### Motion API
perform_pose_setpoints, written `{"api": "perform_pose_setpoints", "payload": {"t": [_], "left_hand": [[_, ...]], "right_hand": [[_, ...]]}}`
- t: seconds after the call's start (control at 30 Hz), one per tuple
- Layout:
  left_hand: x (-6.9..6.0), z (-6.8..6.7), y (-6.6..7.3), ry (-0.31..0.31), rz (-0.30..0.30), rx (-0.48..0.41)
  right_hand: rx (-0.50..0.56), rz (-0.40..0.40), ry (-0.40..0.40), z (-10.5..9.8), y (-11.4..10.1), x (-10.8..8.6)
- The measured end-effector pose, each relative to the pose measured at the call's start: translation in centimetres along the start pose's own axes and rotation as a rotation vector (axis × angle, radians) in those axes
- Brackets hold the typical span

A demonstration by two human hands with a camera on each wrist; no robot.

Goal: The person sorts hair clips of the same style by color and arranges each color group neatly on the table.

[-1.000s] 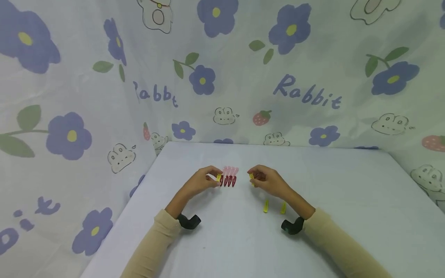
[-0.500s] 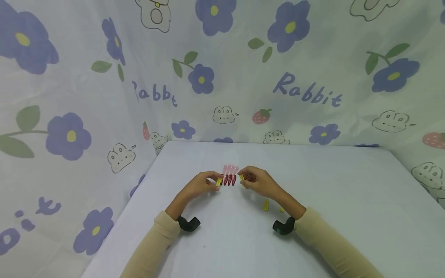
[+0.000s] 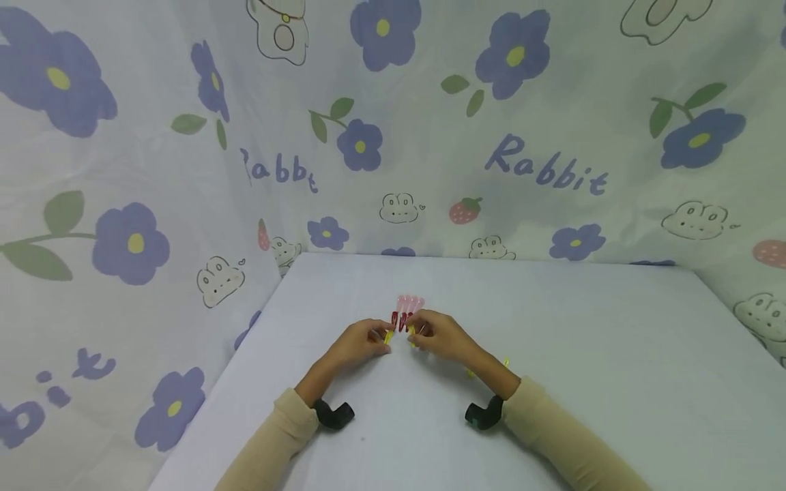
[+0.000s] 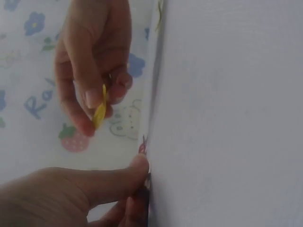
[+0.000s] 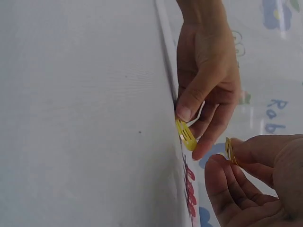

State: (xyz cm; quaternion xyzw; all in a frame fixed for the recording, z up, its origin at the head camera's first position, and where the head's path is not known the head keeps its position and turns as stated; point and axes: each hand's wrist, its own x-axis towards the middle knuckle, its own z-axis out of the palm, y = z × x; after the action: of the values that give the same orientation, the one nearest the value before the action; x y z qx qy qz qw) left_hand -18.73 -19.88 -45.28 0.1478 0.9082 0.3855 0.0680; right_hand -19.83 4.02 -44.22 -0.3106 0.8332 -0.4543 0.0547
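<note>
My left hand (image 3: 356, 346) pinches a yellow hair clip (image 3: 388, 337) between thumb and fingertips, just in front of the red clips; the right wrist view shows this clip (image 5: 186, 135) close to the tabletop. A second yellow hair clip (image 4: 100, 111) is pinched by my right hand (image 3: 445, 335), a short gap to the right of the first. Red hair clips (image 3: 395, 320) lie in a row beyond both hands, some covered by the right fingers. Pink hair clips (image 3: 410, 301) line up directly behind the red ones.
Two more yellow clips lie by the right forearm, which partly hides them: one clip (image 3: 470, 373) to its left, another clip (image 3: 506, 362) behind it. The white table (image 3: 583, 327) meets a flower-and-rabbit printed cloth (image 3: 430, 150) at the back and left.
My right hand has moved left with its yellow clip, closing most of the gap to the left hand. The left hand has come slightly nearer to me, in front of the red row.
</note>
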Motion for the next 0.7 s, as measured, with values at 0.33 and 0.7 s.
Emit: {"api": "perform_pose_setpoints", "payload": {"t": [0.33, 0.7], "left_hand": [[-0.4, 0.1, -0.4, 0.03, 0.107, 0.146], [-0.5, 0.6, -0.8, 0.078, 0.195, 0.105]], "right_hand": [[-0.169, -0.055, -0.011, 1.9, 0.5, 0.2], [-0.305, -0.114, 0.048, 2.7, 1.5, -0.3]]}}
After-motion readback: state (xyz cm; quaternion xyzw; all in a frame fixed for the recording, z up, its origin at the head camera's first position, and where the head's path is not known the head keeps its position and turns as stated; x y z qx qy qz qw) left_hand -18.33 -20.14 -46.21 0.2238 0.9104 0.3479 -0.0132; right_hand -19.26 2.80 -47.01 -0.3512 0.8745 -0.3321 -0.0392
